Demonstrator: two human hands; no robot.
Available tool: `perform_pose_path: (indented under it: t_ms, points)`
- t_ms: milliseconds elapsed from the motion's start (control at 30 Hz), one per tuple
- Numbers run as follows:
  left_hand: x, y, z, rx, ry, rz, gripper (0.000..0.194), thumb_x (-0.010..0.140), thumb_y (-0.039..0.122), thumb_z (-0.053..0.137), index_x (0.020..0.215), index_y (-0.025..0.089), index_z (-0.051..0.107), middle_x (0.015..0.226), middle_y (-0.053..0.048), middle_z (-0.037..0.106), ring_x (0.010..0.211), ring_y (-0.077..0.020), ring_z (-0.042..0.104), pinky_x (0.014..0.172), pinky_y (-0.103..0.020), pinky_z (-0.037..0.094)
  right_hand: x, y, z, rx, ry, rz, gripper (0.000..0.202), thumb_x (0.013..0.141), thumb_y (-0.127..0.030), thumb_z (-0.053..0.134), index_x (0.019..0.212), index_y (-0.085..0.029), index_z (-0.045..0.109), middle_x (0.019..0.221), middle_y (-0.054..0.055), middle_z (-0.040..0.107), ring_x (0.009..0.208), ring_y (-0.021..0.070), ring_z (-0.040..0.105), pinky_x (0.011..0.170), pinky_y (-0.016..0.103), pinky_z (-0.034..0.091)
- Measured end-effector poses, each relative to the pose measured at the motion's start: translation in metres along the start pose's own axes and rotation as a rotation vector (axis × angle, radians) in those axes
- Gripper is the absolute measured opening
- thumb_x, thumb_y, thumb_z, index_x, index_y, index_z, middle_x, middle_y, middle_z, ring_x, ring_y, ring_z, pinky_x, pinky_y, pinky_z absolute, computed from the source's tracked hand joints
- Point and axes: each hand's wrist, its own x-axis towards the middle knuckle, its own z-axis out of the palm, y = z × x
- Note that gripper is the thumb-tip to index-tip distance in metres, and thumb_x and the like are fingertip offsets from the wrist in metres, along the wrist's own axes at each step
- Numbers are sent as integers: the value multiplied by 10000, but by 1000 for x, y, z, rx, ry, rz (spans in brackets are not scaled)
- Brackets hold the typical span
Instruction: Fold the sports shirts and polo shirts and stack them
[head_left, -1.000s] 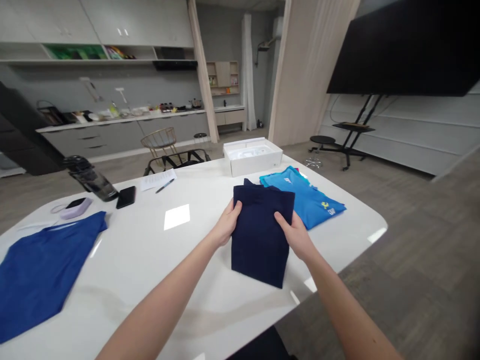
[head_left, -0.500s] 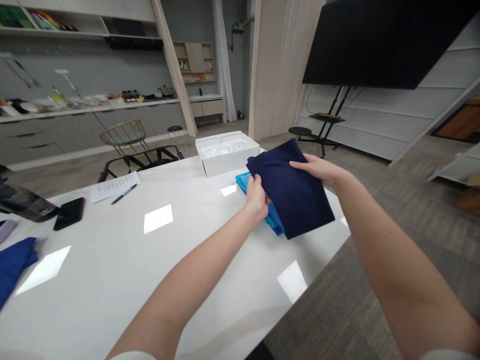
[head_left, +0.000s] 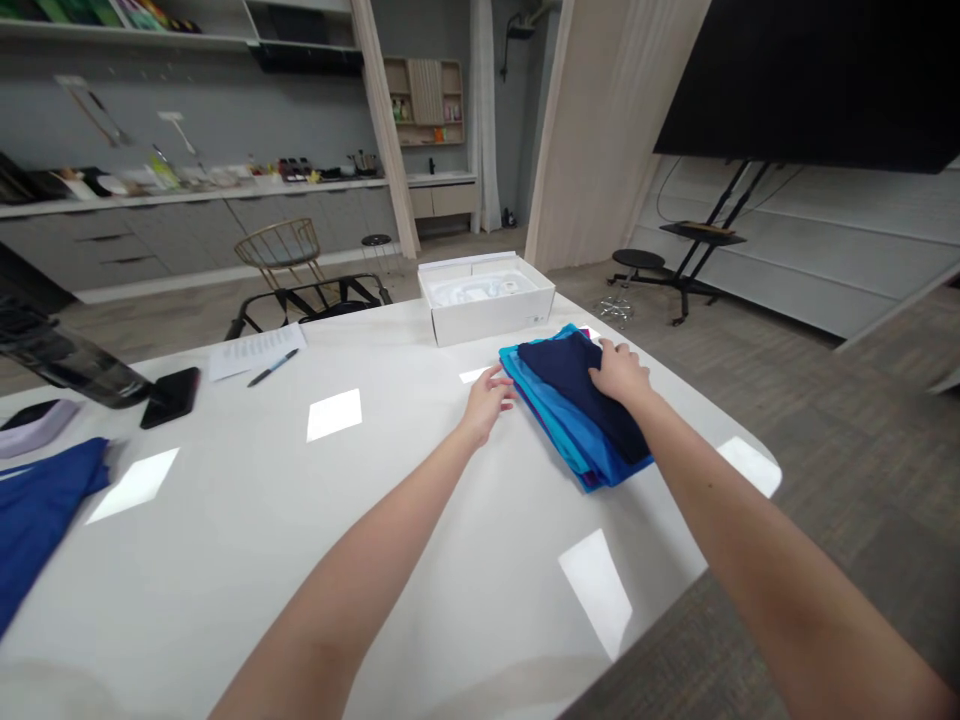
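Note:
A folded navy garment (head_left: 581, 385) lies on top of a stack of folded blue and turquoise clothes (head_left: 555, 420) near the table's right edge. My right hand (head_left: 621, 372) rests on the navy cloth's upper right side, fingers laid over it. Just left of the stack, my left hand (head_left: 489, 405) is apart from the cloth, its fingers loosely spread and holding nothing. The exact kind of these garments cannot be made out.
Behind the stack stands an open white box (head_left: 487, 315). On the white table (head_left: 420, 560) are a paper sheet (head_left: 255, 352), a pen (head_left: 273, 368), a black phone (head_left: 171, 397), a clear bottle-like object (head_left: 90, 360) and another blue garment (head_left: 49, 515) at far left.
The navy garment has gone from between both hands down onto the stack. My left hand has let go and moved left; the right now lies on top. The view has turned slightly left.

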Motion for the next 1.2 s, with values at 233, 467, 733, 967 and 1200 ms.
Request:
perform_pose_path:
  t_ms: [233, 467, 733, 967, 1200]
  points:
    - [-37, 6, -70, 129, 65, 74, 404, 777, 146, 555, 1178, 187, 585, 1003, -59, 647, 724, -117, 645, 680, -251, 490, -40, -114, 19, 322, 19, -517, 370, 933, -303, 563, 1291, -210, 592, 1260, 136, 607, 1122, 280, 587, 993, 403, 461]
    - [-90, 4, -190, 130, 320, 130, 325, 777, 215, 602, 1101, 210, 594, 976, -33, 620, 730, -123, 633, 666, -262, 493, -126, -266, 77, 669, -362, -708, 218, 907, -239, 598, 1109, -192, 667, 985, 45, 699, 782, 147, 627, 804, 272, 483]
    - [-170, 6, -415, 573, 973, 224, 290, 792, 122, 519, 1047, 192, 640, 1063, -68, 625, 932, -182, 619, 889, -334, 501, -217, -369, 127, 683, -427, -839, 202, 907, -278, 553, 1033, -211, 695, 863, 16, 691, 744, 159, 602, 738, 278, 449]
    - [-266, 41, -576, 1236, 1318, -50, 334, 853, 156, 529, 1174, 184, 618, 1263, -149, 555, 1205, -299, 542, 1067, -439, 399, -244, -395, 127, 573, -358, -928, 228, 927, -311, 512, 1033, -210, 687, 834, 23, 666, 808, 187, 601, 753, 295, 423]
    - [-289, 55, -641, 1223, 1391, -410, 378, 942, 355, 497, 1249, 151, 578, 1336, -218, 560, 1265, -389, 494, 1032, -569, 377, -269, -418, 127, 430, -316, -952, 193, 949, -310, 538, 1046, -234, 686, 834, 11, 648, 846, 188, 591, 779, 308, 361]
